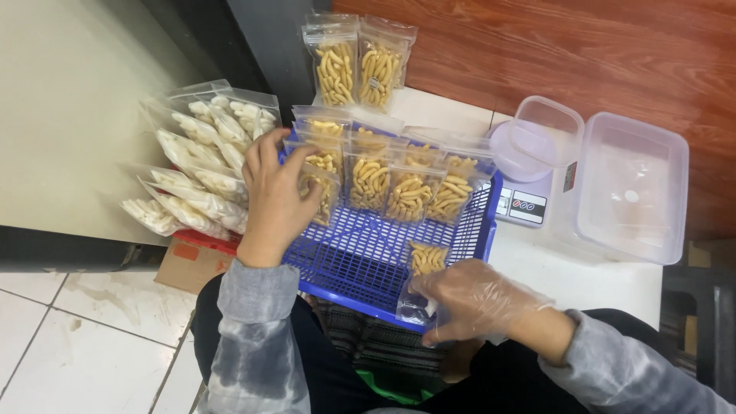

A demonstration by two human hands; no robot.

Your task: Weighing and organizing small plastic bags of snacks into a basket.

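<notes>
Currently all positions ref. the blue basket [360, 264], which sits on the person's lap. Left of basket: a stack of clear pouches w/ pale white snacks [201, 172] lying tilted on a red tray [205, 241] over a cardboard box [188, 264]. At the basket's left edge: left hand [276, 195], bare, fingers curled and pressed around the leftmost upright pouch [326, 188] in the basket's far row; thumb side hidden, so exact pinch cannot be confirmed. Inside basket, far half: row of upright filled pouches [402, 180] of yellow stick snacks, packed touching each other. Beyond the basket's far rim: two more upright pouches [359, 65] on the white tabletop [583, 280]. Basket's near-right corner: right hand [479, 299] in thin clear glove, fingertips pinching the top strip of one partly filled pouch [425, 272] that lies against the basket wall. Right of basket: a small scale [525, 205] w/ a clear tub [540, 138] on it, then a larger empty clear container [632, 184]. Handling est.: pouch is light, film soft and slick, esp. vs. glove; contents brittle, likely to snap if squeezed mid-body. Best hold pt.: flat seal strip at top, or both side edges; avoid gripping over the sticks.
</notes>
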